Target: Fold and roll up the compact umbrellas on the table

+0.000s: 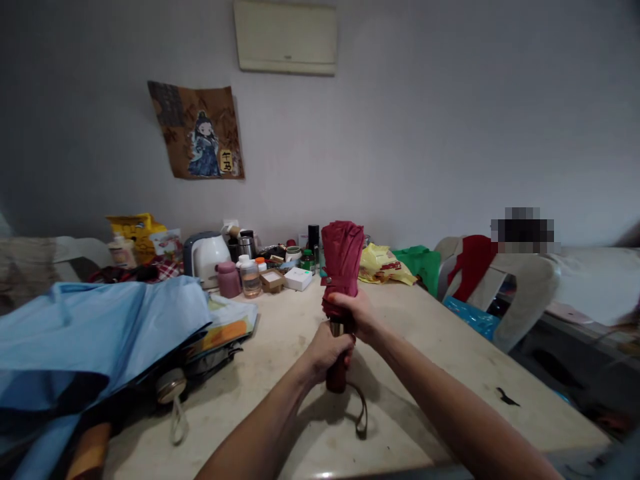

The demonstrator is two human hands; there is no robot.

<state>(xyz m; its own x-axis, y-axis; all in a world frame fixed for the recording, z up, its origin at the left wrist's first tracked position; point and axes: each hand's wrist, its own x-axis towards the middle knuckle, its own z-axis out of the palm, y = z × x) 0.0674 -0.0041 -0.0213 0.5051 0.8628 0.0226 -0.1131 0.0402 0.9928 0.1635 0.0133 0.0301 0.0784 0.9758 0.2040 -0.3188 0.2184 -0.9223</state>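
Observation:
A folded dark red umbrella stands upright over the table, its canopy gathered and a strap with a snap around it. My left hand is closed around the handle, just below the metal shaft collar. Higher up, my right hand grips the lower end of the canopy, with the thumb across the cloth. A wrist cord hangs from the handle's bottom. To the left, a light blue umbrella lies loosely spread, with a round-ended handle and loop beside it.
Along the back stand a white kettle, a pink jar, a clear bottle and small boxes. A yellow bag lies behind the umbrella. At right are a plastic chair and a green bag.

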